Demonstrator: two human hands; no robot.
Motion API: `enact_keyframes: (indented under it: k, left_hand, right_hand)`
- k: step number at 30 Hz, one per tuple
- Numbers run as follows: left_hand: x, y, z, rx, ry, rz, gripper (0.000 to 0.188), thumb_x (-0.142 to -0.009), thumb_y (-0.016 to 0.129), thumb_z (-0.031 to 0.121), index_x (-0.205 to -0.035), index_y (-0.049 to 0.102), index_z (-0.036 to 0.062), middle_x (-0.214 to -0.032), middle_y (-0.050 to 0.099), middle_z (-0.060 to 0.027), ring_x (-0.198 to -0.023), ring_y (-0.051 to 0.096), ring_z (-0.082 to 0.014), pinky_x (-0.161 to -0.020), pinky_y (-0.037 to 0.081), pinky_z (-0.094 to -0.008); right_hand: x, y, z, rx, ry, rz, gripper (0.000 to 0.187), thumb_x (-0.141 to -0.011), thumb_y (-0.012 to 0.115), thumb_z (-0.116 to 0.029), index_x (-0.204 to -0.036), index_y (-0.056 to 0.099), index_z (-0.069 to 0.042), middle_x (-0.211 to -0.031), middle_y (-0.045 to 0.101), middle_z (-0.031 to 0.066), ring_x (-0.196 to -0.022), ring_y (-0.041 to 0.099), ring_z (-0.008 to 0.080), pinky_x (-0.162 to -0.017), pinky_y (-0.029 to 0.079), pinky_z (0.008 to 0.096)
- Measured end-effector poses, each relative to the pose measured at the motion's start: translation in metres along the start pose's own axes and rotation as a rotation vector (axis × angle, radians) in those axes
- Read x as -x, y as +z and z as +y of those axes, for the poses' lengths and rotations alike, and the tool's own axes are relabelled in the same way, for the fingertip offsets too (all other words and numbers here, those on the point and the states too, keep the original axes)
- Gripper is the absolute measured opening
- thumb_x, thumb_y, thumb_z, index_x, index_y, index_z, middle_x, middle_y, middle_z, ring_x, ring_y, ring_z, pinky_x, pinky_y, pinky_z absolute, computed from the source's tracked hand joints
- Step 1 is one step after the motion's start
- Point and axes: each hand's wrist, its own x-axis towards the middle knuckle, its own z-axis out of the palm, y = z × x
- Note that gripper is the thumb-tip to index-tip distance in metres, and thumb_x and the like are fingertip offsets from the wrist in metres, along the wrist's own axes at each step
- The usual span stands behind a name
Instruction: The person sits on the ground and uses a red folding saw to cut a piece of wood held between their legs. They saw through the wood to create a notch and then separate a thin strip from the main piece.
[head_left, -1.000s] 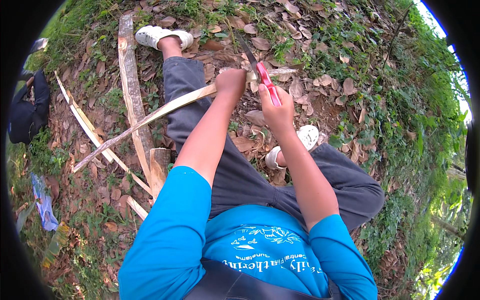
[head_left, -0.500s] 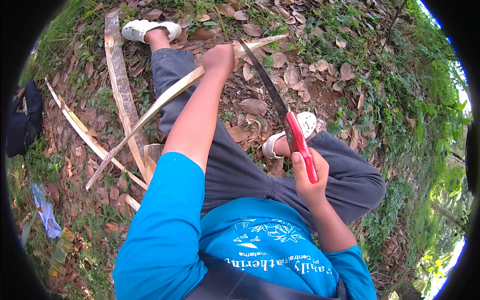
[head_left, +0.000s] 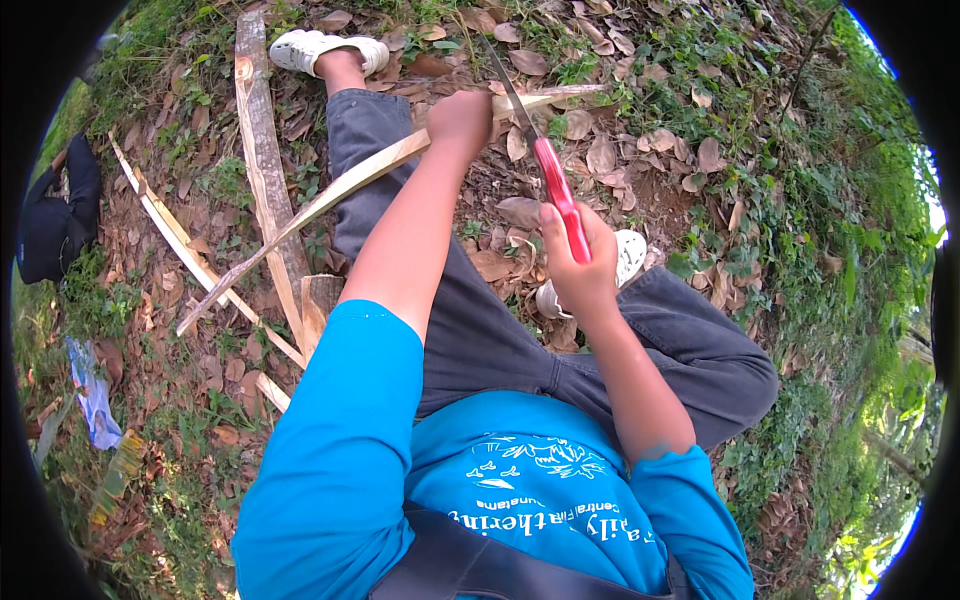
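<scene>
A long, pale split-wood strip [head_left: 345,185] slants across my outstretched left leg. My left hand [head_left: 462,122] is closed round it, not far from its upper right end. In my right hand [head_left: 583,265] is a machete with a red handle [head_left: 560,190] and a dark, narrow blade, its tip pointing up and away from me. The blade crosses the strip just right of my left fist. Whether its edge touches the wood I cannot tell.
Left of my leg lie a bark-covered plank [head_left: 265,150], a thin split strip [head_left: 170,230] and a short wood block [head_left: 318,300]. Farther left are a dark bag [head_left: 60,220] and a blue plastic wrapper [head_left: 92,395]. Dry leaves and low plants cover the ground.
My right hand has pushed the machete up and to the left, bringing the handle close to the wood strip. My left hand keeps its hold on the strip.
</scene>
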Motion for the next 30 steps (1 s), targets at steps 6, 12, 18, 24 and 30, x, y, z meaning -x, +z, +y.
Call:
enact_keyframes:
  k: [6,12,18,24,30]
  left_hand:
    - [-0.015,-0.014,0.001,0.017,-0.046,-0.011,0.023,-0.086,0.075,0.027,-0.104,0.078,0.0134,-0.105,0.077,-0.0144,-0.100,0.075,-0.0336,-0.084,0.061,-0.0459]
    - [0.012,0.000,0.017,0.024,0.037,0.002,0.018,-0.085,0.071,0.024,-0.099,0.079,0.0148,-0.101,0.078,-0.0127,-0.095,0.076,-0.0336,-0.079,0.061,-0.0456]
    - [0.014,0.015,0.010,0.019,0.039,-0.078,0.020,-0.086,0.072,0.029,-0.098,0.077,0.0142,-0.102,0.077,-0.0144,-0.097,0.075,-0.0343,-0.079,0.061,-0.0480]
    - [-0.004,-0.005,-0.005,-0.024,-0.024,-0.006,0.017,-0.087,0.068,0.020,-0.099,0.079,0.0152,-0.101,0.078,-0.0128,-0.094,0.076,-0.0330,-0.079,0.062,-0.0457]
    - [-0.010,-0.009,-0.005,0.012,-0.042,0.001,0.021,-0.086,0.073,0.024,-0.104,0.078,0.0154,-0.099,0.078,-0.0133,-0.093,0.077,-0.0333,-0.078,0.062,-0.0457]
  right_hand:
    - [0.092,-0.073,-0.036,0.026,0.053,-0.023,0.029,-0.101,0.070,-0.024,-0.083,0.061,-0.004,-0.063,0.050,-0.0046,-0.058,0.044,0.0029,-0.052,0.035,0.0250]
    - [-0.022,-0.005,0.011,0.056,-0.095,0.036,0.034,-0.101,0.070,-0.025,-0.077,0.059,-0.005,-0.058,0.048,-0.0024,-0.055,0.041,0.0061,-0.051,0.034,0.0293]
    - [-0.118,0.048,0.026,0.182,-0.125,0.123,0.031,-0.099,0.073,-0.029,-0.084,0.067,-0.002,-0.063,0.054,-0.0039,-0.057,0.041,0.0071,-0.054,0.036,0.0316]
    - [0.025,-0.017,-0.013,0.025,-0.034,-0.010,0.027,-0.101,0.070,-0.023,-0.083,0.063,-0.004,-0.062,0.052,-0.0032,-0.058,0.046,0.0049,-0.053,0.037,0.0269]
    - [0.077,-0.059,-0.030,0.066,-0.051,0.002,0.026,-0.103,0.068,-0.022,-0.085,0.063,-0.004,-0.064,0.055,-0.0041,-0.058,0.048,0.0020,-0.053,0.038,0.0234]
